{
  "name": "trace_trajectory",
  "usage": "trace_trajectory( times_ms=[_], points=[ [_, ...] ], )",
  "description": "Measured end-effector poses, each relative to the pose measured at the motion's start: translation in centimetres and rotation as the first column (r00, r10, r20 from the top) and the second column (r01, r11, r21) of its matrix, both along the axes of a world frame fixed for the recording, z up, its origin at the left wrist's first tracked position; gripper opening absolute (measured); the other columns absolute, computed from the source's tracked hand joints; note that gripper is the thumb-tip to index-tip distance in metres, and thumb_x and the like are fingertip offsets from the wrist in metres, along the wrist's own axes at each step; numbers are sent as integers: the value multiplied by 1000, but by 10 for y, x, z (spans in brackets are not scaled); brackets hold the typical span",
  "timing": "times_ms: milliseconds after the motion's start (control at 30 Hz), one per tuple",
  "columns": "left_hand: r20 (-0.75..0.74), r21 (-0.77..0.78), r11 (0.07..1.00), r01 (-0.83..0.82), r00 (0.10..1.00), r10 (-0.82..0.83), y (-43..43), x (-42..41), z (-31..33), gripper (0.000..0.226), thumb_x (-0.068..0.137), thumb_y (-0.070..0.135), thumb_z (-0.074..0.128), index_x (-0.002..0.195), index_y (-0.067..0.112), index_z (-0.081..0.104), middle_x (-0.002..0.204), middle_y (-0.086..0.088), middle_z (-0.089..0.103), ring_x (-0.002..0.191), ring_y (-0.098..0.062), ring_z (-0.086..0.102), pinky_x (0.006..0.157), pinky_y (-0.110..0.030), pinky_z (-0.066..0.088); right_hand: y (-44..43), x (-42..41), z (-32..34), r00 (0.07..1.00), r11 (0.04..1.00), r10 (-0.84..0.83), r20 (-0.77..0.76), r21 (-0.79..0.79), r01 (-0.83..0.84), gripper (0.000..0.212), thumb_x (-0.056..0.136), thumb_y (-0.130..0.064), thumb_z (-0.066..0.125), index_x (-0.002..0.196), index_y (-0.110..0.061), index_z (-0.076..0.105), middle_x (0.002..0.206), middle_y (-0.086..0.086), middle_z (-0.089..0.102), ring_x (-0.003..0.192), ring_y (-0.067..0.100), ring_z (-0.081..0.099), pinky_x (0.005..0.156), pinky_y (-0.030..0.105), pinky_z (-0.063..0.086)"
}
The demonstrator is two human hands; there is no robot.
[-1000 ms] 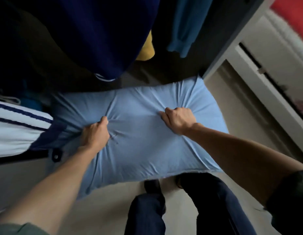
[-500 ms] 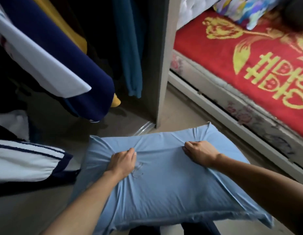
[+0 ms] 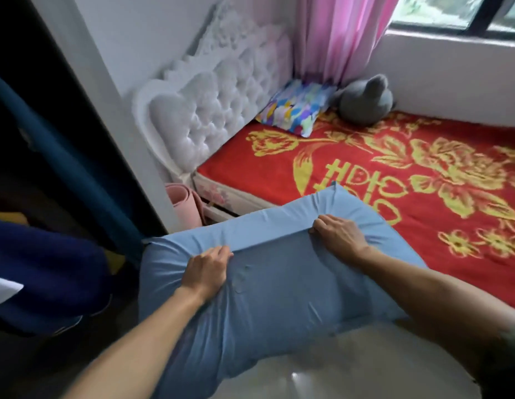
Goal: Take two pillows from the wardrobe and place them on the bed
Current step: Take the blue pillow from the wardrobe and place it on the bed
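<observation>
1. The view has swung from the dark open wardrobe [image 3: 49, 139], which filled the picture a second ago, to the wide bed with its red and gold flowered blanket [image 3: 394, 174]. The wardrobe interior now sits only at the left edge. This suggests the person has turned away from it, so the carrying stage looks well under way.
2. The soft light blue fabric pillow [image 3: 279, 283] is out of the wardrobe and held in the air in front of the person. Its far right corner already overlaps the near edge of the bed; half a second ago the whole pillow hung over the floor short of the bed frame.
3. Most of the blanket is bare, giving ample room to set the pillow down. A small multicoloured patterned cushion [image 3: 296, 108] and a grey plush toy [image 3: 365, 100] lie well apart from the pillow, near the white tufted headboard [image 3: 216, 110].
4. A rolled pink mat [image 3: 184, 203] stands between the wardrobe's white side panel and the bed's corner, just beyond the pillow's far left edge; it could snag a low swing.
5. The left hand [image 3: 206, 273] and right hand [image 3: 337, 234] each stay clenched on a bunched fold of the pillow's cover along its upper ridge.
6. Judging from this, only the first pillow is being delivered; a second is not in view.
</observation>
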State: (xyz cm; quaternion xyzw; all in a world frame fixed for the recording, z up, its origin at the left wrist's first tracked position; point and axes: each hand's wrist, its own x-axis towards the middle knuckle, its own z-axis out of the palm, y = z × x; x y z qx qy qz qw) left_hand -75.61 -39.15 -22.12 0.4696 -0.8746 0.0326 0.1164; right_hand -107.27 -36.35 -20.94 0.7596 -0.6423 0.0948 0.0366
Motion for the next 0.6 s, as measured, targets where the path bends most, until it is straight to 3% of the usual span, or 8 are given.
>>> trace_trajectory(
  times_ms=[167,400,600],
  points=[
    [-38,-13,999,43,998,-43,-46,-71,26,16,89,20,58,76,10,57,72,-9,68,62,-33,65,45,-37,48,-35,-66,35,994,977,-101,-36,-192,92,19,87,-20,65,76,-7,58,75,11,63,74,30,64,57,39,49],
    [-161,91,986,142,979,-126,-139,-137,27,20,96,25,43,87,10,54,85,-14,71,77,-40,64,57,-40,43,-98,-125,43,967,948,-230,-112,-248,197,20,84,-21,69,73,-12,54,74,8,64,73,30,63,59,38,49],
    [-197,149,965,215,963,-184,-229,-178,35,21,96,28,43,85,13,51,85,-15,71,80,-40,62,58,-38,39,-154,-156,57,932,928,-327,-155,-237,286,20,82,-21,72,70,-12,58,72,7,65,70,28,65,61,40,49]
  ],
)
